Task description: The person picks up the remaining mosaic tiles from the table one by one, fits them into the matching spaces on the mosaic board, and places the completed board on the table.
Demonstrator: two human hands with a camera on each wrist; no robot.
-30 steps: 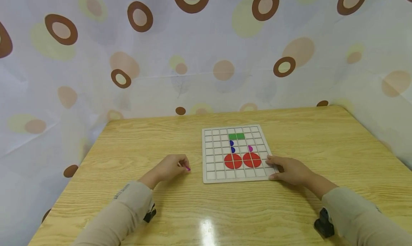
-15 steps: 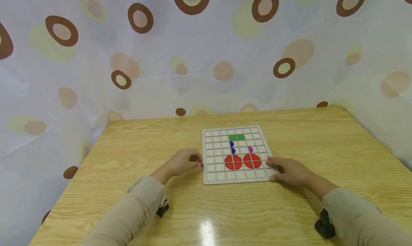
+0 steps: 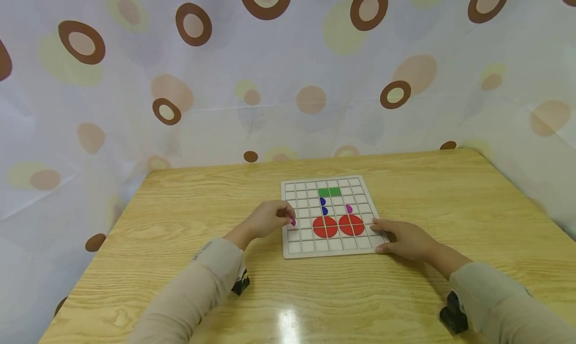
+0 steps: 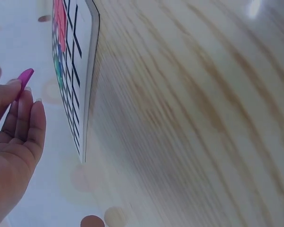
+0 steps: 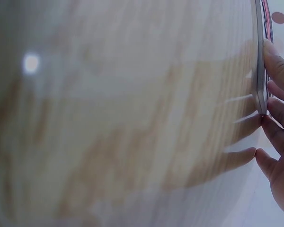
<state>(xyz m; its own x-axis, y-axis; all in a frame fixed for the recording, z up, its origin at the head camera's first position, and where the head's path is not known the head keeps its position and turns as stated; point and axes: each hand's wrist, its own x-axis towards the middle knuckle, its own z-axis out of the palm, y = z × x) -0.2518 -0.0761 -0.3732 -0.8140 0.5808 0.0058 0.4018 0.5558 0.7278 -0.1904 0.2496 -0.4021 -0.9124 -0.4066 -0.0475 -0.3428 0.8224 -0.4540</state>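
My left hand [image 3: 269, 220] pinches a small magenta curved-edged tile [image 4: 25, 77] between thumb and fingertips. It is over the left part of a white pattern board [image 3: 299, 246] ruled into squares. On the board are two green squares [image 3: 329, 191], two blue half-round tiles [image 3: 324, 211], one magenta half-round tile [image 3: 349, 209] and two red circles [image 3: 351, 225], each made of quarter pieces. With relaxed fingers, my right hand [image 3: 405, 239] rests against the board's lower right edge, its thumb near the corner. In the right wrist view its fingertips [image 5: 270, 120] meet the board's edge and the tabletop.
The board lies flat on a wood-grain table [image 3: 216, 184]. Behind the table hangs a white cloth [image 3: 279, 129] with brown and beige circles. A black wrist device [image 3: 453, 313] sits under the right sleeve, and another under the left.
My left hand has carried the magenta tile rightward and away from me, from the table beside the board to over its left columns. My right hand has stayed at the board's edge.
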